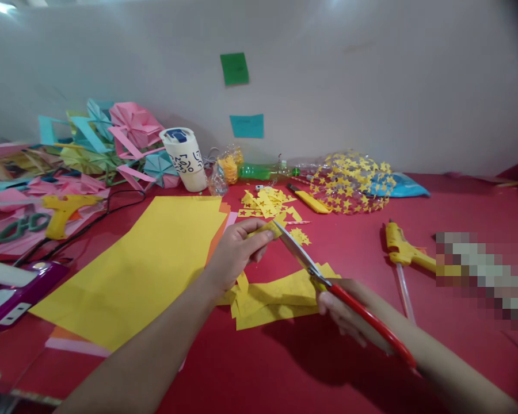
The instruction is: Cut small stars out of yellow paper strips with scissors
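My left hand (240, 247) pinches a small piece of yellow paper (274, 231) between thumb and fingers. In my right hand (343, 305) is a pair of scissors (362, 316) with red handles, its blades pointing up and left to the edge of that piece. Beneath both hands lie several yellow paper strips (270, 313), partly hidden by the right hand. Just beyond the blade tips are a small heap of cut yellow stars (301, 236) and a pile of yellow paper scraps (265, 202), some with star outlines.
Large yellow sheets (155, 259) lie left, over orange and pink ones. A yellow glue gun (399, 244) stands right; another glue gun (64, 213) lies left near a purple power strip (19, 296). Behind are a white tumbler (192, 172), a yellow cutter (313, 202) and a star-covered clear object (349, 183).
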`<state>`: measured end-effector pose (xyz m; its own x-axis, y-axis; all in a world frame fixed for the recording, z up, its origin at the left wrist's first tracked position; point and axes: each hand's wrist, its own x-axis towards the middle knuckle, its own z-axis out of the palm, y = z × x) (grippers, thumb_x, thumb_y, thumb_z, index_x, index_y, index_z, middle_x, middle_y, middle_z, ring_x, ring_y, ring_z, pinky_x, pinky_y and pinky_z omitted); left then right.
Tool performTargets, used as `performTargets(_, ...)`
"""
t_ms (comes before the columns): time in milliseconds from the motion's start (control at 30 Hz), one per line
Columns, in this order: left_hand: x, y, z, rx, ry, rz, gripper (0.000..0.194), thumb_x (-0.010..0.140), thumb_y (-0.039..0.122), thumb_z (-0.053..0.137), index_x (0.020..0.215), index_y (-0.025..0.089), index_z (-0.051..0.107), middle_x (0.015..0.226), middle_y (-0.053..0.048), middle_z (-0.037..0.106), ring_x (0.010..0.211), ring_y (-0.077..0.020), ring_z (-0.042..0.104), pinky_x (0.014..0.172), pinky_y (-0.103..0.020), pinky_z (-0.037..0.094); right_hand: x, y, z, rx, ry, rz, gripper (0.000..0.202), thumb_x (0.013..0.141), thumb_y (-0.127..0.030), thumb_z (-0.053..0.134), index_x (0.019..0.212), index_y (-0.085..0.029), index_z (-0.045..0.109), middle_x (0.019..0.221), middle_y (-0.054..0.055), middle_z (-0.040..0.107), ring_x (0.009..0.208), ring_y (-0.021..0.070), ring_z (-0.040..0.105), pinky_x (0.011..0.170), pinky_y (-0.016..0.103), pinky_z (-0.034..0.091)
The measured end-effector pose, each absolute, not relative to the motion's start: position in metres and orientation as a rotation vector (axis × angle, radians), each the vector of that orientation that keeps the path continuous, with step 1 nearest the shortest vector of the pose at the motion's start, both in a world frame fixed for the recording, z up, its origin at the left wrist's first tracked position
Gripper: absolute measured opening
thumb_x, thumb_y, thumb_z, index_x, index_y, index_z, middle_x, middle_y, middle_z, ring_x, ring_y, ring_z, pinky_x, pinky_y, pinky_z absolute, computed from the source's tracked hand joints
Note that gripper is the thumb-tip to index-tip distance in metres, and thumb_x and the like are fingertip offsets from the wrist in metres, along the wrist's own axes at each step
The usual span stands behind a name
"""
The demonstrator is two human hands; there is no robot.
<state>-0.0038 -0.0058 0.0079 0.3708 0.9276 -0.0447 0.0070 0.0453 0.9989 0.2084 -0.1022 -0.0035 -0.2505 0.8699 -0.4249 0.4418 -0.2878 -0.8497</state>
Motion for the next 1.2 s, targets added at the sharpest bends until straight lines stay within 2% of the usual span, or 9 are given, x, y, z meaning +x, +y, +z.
performTargets(133,-0.004,-0.005,0.007,1.33,0.948,0.891,0.014,0.082,0.032,0.059,0.077,0.019,0.064,0.043,0.007,0.042,0.038,-0.0043,0.03,0.039,-0.018,0.02,0.21,-0.105,-0.011,-1.61,-1.533,1.573,0.051,0.083,-0.069,0.044,0.074,-0.019,0.048,0.052,-0.007,0.039,0.039,0.0065,0.036,0.037,0.017,0.03)
performTargets(400,-0.005,-0.005,0.008,1.34,0.944,0.887,0.015,0.082,0.032,0.06,0.076,0.019,0.063,0.044,0.007,0.043,0.039,-0.0041,0.031,0.04,-0.018,0.022,0.203,-0.104,-0.003,-1.696,-1.501,1.523,0.05,0.081,-0.068,0.044,0.071,-0.019,0.049,0.046,-0.008,0.039,0.035,0.0062,0.035,0.034,0.016,0.027)
performTargets(567,-0.006,-0.005,0.008,1.345,0.961,0.874,0.015,0.081,0.033,0.06,0.075,0.019,0.063,0.043,0.007,0.042,0.039,-0.0046,0.03,0.04,-0.018,0.022,0.204,-0.102,-0.004,-1.688,-1.537,1.492,0.048,0.08,-0.065,0.048,0.067,-0.019,0.047,0.045,-0.008,0.039,0.034,0.0054,0.035,0.034,0.016,0.029)
performTargets(767,-0.008,-0.003,0.009,1.338,0.96,0.851,0.015,0.08,0.033,0.061,0.073,0.019,0.063,0.044,0.006,0.043,0.039,-0.0045,0.029,0.039,-0.019,0.02,0.205,-0.101,-0.005,-1.678,-1.486,1.554,0.048,0.079,-0.066,0.049,0.066,-0.02,0.046,0.045,-0.007,0.04,0.033,0.0053,0.034,0.032,0.016,0.025)
performTargets(900,-0.009,-0.002,0.01,1.328,0.949,0.839,0.015,0.08,0.032,0.061,0.072,0.019,0.063,0.044,0.006,0.043,0.04,-0.0044,0.03,0.04,-0.018,0.02,0.203,-0.1,-0.001,-1.705,-1.51,1.551,0.046,0.079,-0.063,0.05,0.063,-0.02,0.045,0.044,-0.007,0.04,0.035,0.0065,0.039,0.034,0.017,0.028)
performTargets(1200,-0.012,-0.001,0.009,1.307,0.929,0.817,0.015,0.081,0.031,0.063,0.071,0.02,0.063,0.044,0.007,0.044,0.041,-0.0036,0.032,0.041,-0.016,0.022,0.201,-0.101,0.007,-1.718,-1.554,1.499,0.045,0.082,-0.06,0.047,0.062,-0.02,0.041,0.046,-0.007,0.04,0.035,0.0058,0.038,0.035,0.017,0.028)
